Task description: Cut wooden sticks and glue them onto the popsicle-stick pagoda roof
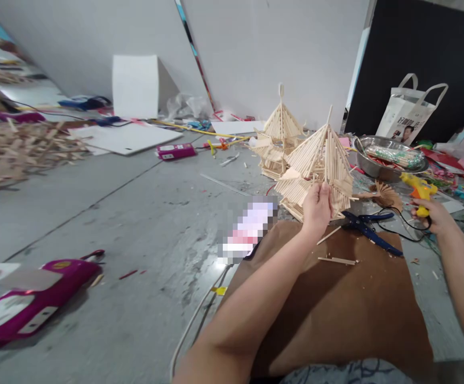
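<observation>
Here, left hand: fingers drawn narrow on the front of the near stick pavilion, seemingly to steady it; how the tips grip is partly hidden.
Right hand: fingers wrapped around the handle of a yellow glue gun, held off to the side, apparently to keep its tip clear of the sticks.
Near stick pavilion: upright at the far edge of the brown sheet, within the left hand's reach.
Blue pliers: lying between the hands, presumably for easy pick-up.
Brown sheet: spread in front of the person, likely shielding the bench; loose sticks lie on it.
Far stick pavilion: standing just behind, perhaps parked out of the way.
</observation>
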`<state>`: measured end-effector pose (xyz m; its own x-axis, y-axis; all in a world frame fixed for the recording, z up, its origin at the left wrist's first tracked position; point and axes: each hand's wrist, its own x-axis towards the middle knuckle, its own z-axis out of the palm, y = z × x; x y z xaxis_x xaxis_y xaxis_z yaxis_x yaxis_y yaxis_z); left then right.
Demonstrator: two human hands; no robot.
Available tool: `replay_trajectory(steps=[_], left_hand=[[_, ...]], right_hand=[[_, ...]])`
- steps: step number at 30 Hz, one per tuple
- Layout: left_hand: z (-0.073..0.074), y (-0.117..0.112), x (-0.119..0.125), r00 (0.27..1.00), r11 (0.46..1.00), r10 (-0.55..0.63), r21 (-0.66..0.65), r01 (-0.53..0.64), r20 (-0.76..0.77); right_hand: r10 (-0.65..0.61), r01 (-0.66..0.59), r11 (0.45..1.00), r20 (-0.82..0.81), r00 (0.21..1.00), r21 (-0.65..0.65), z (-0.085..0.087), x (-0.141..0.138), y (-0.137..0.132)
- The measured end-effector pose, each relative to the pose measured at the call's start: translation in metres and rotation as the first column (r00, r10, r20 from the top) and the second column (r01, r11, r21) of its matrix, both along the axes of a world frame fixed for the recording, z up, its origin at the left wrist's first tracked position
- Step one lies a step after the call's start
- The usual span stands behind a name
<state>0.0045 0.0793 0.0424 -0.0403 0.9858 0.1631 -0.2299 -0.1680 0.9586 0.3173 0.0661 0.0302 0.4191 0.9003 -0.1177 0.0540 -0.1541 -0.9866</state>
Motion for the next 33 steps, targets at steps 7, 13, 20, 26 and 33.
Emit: replay_trajectory(steps=[7,13,20,26,33], left_hand=[[0.006,0.008,-0.001,0.999,0.999,-0.034,0.011,0.034,0.035],[0.012,0.01,-0.004,0.996,0.996,-0.084,-0.014,0.085,0.031],[0.021,0.009,-0.007,0.99,0.992,-0.103,-0.065,0.109,0.098],[0.024,0.008,-0.009,0.955,0.964,-0.195,-0.135,0.228,0.222],[0.026,0.009,-0.009,0.935,0.954,-0.221,-0.139,0.266,0.277]], right_hand=[[0.145,-0.095,0.959,-0.17,0.975,0.269,0.031,-0.039,-0.015],[0.262,-0.213,0.929,-0.135,0.956,0.302,0.039,-0.055,-0.022],[0.324,-0.303,0.92,-0.05,0.945,0.249,0.046,-0.063,-0.029],[0.324,-0.276,0.898,-0.089,0.942,0.341,0.054,-0.076,-0.032],[0.417,-0.377,0.856,-0.043,0.908,0.354,0.058,-0.086,-0.035]])
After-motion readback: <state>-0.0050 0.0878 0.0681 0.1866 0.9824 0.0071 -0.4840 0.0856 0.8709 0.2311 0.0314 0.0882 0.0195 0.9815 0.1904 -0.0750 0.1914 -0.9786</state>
